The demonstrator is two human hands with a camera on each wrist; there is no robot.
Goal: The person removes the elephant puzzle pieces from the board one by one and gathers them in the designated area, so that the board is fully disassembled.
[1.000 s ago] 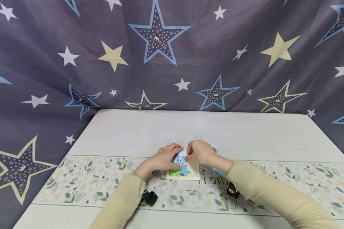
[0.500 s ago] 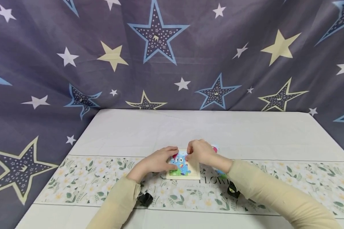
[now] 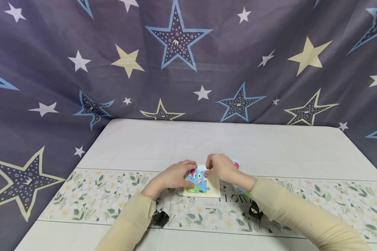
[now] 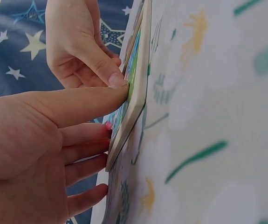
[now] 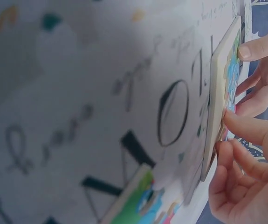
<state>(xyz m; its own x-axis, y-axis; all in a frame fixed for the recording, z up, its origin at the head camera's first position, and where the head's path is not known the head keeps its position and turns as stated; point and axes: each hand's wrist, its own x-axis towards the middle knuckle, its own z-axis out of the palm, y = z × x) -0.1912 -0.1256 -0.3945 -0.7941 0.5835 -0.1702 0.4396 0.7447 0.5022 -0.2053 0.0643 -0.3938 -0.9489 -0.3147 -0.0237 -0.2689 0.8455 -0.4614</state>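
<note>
A small jigsaw tray (image 3: 204,196) with a pale wooden frame lies flat on the table. Its blue cartoon animal picture (image 3: 197,178) shows at the left, while bare wood shows at the right. My left hand (image 3: 176,175) lies along the tray's left side, thumb (image 4: 94,103) straight on the picture and other fingers at the edge. At the upper right, my right hand (image 3: 221,168) bends over the tray, with thumb and curled fingers (image 5: 224,154) pinching a puzzle piece at its edge. That piece is mostly hidden by the fingers.
One loose puzzle piece (image 3: 237,163) lies beyond the right wrist, and another colourful piece (image 5: 140,203) lies under the right forearm. Black wrist devices (image 3: 161,218) hang below both sleeves. A flowered band (image 3: 113,195) crosses the white tablecloth; a starry curtain (image 3: 176,87) stands behind.
My left hand has drawn back a little to the left, uncovering more of the picture. The right hand keeps its place at the tray's upper right.
</note>
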